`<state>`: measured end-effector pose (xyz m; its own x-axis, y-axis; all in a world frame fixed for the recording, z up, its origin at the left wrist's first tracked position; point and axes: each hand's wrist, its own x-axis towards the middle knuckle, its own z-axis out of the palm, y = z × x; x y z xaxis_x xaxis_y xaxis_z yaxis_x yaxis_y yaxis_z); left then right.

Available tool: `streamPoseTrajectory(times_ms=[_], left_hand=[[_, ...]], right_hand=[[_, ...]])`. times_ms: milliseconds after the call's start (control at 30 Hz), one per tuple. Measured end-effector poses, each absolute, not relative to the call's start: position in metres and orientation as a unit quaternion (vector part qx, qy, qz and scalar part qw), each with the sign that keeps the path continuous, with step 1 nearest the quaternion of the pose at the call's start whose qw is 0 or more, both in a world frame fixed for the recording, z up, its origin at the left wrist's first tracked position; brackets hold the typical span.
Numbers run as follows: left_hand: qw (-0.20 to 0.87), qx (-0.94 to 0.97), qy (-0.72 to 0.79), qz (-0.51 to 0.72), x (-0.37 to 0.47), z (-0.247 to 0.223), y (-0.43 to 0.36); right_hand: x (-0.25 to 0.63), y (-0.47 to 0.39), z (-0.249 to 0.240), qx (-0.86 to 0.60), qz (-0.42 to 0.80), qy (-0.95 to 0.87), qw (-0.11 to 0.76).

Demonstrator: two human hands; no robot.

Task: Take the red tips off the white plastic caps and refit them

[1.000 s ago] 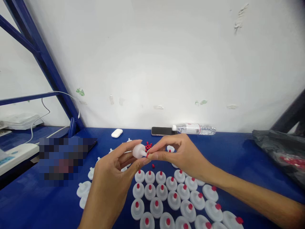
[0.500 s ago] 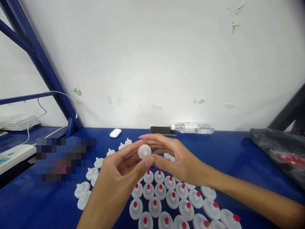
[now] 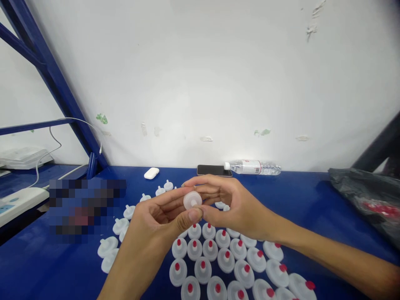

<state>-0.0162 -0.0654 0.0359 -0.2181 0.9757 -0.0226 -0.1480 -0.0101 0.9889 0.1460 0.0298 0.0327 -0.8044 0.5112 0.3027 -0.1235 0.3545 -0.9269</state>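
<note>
A round white plastic nozzle cap [image 3: 191,199] is held up between the fingers of both hands, its flat disc facing me and its thin spout near the thumbs. My left hand [image 3: 153,227] pinches it from the left, thumb below and fingers behind. From the right, my right hand [image 3: 237,208] closes on the same cap, its thumb meeting the left thumb at the spout. Whether a red tip sits on this spout is hidden by the thumbs. Beneath the hands stand rows of similar caps with red tips [image 3: 203,270]. Untipped white caps [image 3: 120,226] lie to the left.
On the blue table [image 3: 300,200], a white earphone case [image 3: 151,173], a phone [image 3: 209,170] and a water bottle [image 3: 253,167] lie along the wall. A dark plastic bag [image 3: 353,187] with red pieces [image 3: 381,208] is at right. A power strip [image 3: 21,202] sits at left.
The held cap has shifted slightly right with both hands. My fingers have moved a little around it; the caps on the table stay where they were.
</note>
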Motion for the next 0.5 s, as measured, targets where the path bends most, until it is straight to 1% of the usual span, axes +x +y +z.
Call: streamPoseTrajectory(times_ms=[100, 233, 300, 400, 500], left_hand=[[0.486, 0.397, 0.514, 0.584, -0.016, 0.036, -0.065], [0.484, 0.430, 0.508, 0.567, -0.020, 0.032, -0.063], [0.455, 0.445, 0.536, 0.554, -0.025, 0.031, -0.064], [0.410, 0.440, 0.598, 0.530, -0.031, 0.032, -0.066], [0.415, 0.452, 0.610, 0.501, -0.033, 0.032, -0.066]], right_hand=[[0.146, 0.029, 0.033, -0.122, 0.554, -0.771, 0.289], [0.146, 0.030, 0.033, -0.114, 0.521, -0.793, 0.294], [0.145, 0.031, 0.032, -0.127, 0.487, -0.806, 0.312], [0.144, 0.032, 0.031, -0.182, 0.403, -0.825, 0.352], [0.143, 0.035, 0.030, -0.203, 0.338, -0.839, 0.374]])
